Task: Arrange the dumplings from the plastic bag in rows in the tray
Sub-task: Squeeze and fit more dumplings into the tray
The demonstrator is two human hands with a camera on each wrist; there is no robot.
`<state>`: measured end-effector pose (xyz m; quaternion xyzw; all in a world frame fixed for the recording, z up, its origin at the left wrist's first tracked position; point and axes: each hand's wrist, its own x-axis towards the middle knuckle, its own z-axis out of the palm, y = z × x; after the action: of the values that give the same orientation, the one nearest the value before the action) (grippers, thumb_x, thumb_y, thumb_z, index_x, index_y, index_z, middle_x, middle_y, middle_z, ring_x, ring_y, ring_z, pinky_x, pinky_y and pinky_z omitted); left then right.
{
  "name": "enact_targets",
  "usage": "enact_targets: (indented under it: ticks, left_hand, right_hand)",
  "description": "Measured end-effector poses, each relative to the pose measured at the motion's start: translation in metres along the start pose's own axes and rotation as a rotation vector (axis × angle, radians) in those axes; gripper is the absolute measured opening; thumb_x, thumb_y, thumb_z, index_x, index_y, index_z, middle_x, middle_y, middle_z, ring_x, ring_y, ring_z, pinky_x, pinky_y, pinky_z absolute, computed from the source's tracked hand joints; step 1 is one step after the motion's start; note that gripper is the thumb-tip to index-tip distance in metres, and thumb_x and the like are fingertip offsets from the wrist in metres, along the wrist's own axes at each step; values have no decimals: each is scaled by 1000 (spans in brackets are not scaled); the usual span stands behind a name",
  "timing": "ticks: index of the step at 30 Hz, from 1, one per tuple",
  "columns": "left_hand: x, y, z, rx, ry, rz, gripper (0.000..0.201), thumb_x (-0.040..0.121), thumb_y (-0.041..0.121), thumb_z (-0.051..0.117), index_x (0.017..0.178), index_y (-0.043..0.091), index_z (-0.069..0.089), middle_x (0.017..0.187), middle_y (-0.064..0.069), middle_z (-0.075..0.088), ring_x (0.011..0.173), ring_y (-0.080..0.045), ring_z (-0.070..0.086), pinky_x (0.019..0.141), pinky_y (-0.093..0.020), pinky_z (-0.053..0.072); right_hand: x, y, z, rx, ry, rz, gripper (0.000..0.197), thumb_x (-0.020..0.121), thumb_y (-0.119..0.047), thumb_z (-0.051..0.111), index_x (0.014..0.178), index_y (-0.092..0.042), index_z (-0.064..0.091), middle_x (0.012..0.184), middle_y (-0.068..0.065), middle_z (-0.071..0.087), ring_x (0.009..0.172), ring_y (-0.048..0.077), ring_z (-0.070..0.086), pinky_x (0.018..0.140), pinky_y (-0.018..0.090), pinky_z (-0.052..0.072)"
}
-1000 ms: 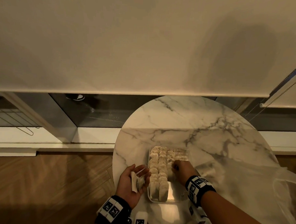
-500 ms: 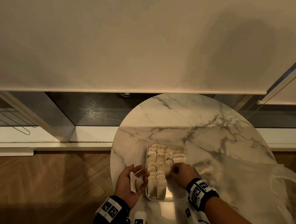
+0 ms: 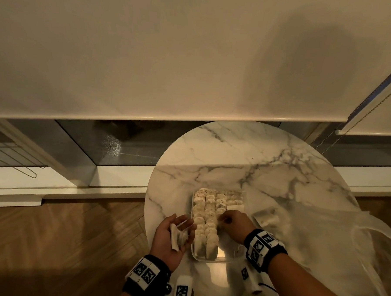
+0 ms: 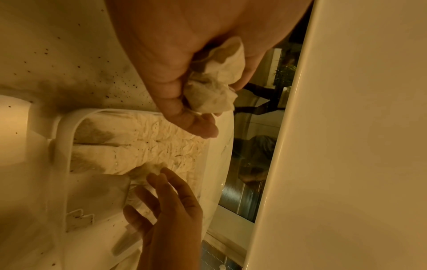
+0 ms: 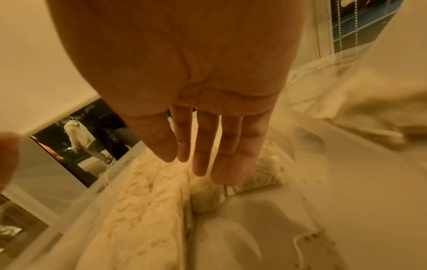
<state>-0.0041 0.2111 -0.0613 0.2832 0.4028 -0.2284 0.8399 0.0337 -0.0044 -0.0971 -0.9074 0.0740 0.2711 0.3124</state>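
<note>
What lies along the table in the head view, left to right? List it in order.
Left hand holding dumplings → tray with rows of dumplings → right hand over the tray's right side → loose dumpling on the table → plastic bag.

The right hand (image 3: 234, 224) has drawn back along the tray (image 3: 229, 258), fingers now straightened.

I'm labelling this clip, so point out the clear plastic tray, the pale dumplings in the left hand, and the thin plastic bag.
clear plastic tray (image 3: 220, 259), head view, near rim.
pale dumplings (image 4: 213, 95), left wrist view, crumpled middle.
thin plastic bag (image 3: 334, 243), head view, flat film.
</note>
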Motion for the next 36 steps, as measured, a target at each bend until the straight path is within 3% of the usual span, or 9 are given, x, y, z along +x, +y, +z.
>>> enact_targets:
  ticks: [4, 6, 9, 12, 16, 20, 27, 32, 36]
  left_hand:
    - [1, 1, 3, 31, -39, -40, 37, 92, 36, 55, 108, 5, 64, 86, -13, 64, 69, -25, 60, 59, -31, 52]
    - [2, 1, 2, 18, -72, -69, 43, 88, 39, 57, 112, 4, 65, 84, -12, 60, 66, -24, 56, 54, -28, 50]
    - [3, -2, 3, 0, -111, -87, 46, 93, 39, 51, 116, 2, 65, 83, -12, 58, 69, -25, 56, 60, -32, 50]
    - [-2, -3, 9, 7, -153, -79, 45, 89, 25, 44, 121, 0, 64, 84, -14, 60, 70, -27, 56, 67, -34, 50]
    - [0, -5, 19, 93, -155, -45, 47, 81, 4, 40, 124, 1, 58, 83, -15, 60, 68, -24, 54, 59, -31, 51]
    - [5, -8, 22, 197, -106, 60, 37, 92, -2, 42, 124, 5, 61, 112, -23, 66, 94, -33, 66, 78, -40, 54]
    - [2, -5, 23, 245, -81, 172, 31, 96, -2, 52, 126, 7, 58, 113, -23, 70, 92, -33, 71, 62, -38, 57]
    - [-1, -5, 26, 198, -54, 189, 37, 94, 8, 58, 131, 3, 57, 116, -20, 69, 93, -28, 68, 70, -35, 53]
    - [-9, 1, 30, 136, -165, 124, 29, 94, 14, 56, 117, -1, 65, 96, -17, 73, 70, -22, 71, 56, -28, 55]
  right_hand:
    - [-6, -10, -9, 62, 70, -77, 19, 90, -27, 62, 106, -27, 72, 101, -7, 70, 91, 7, 63, 78, 19, 47]
    - [-11, -15, -15, 137, 128, -94, 16, 90, -28, 64, 104, -28, 71, 98, -7, 69, 88, 6, 63, 78, 24, 53]
    - [-20, -21, -28, 238, 215, -78, 10, 87, -31, 68, 98, -29, 70, 93, -7, 67, 83, 9, 64, 74, 30, 55]
    - [-31, -32, -41, 296, 132, -145, 11, 85, -39, 70, 91, -30, 71, 90, -8, 69, 80, 8, 65, 69, 29, 54]
    - [-49, -57, -45, 219, -30, -279, 19, 84, -48, 70, 87, -29, 71, 86, -7, 71, 75, 2, 64, 70, 28, 56]
    - [-64, -76, -42, 198, -143, -308, 32, 74, -56, 77, 90, -30, 69, 87, -6, 70, 70, 1, 62, 59, 19, 48]
    - [-66, -79, -33, 152, -84, -359, 49, 67, -43, 87, 106, -39, 59, 90, -6, 66, 75, 10, 66, 69, 28, 55]
    - [-62, -80, -26, 44, 40, -447, 17, 82, -28, 75, 98, -31, 69, 82, -11, 65, 74, 5, 62, 70, 24, 54]
    - [-58, -77, -24, 106, 93, -392, 9, 84, -21, 69, 86, -30, 71, 81, -11, 70, 73, 5, 64, 74, 30, 56]
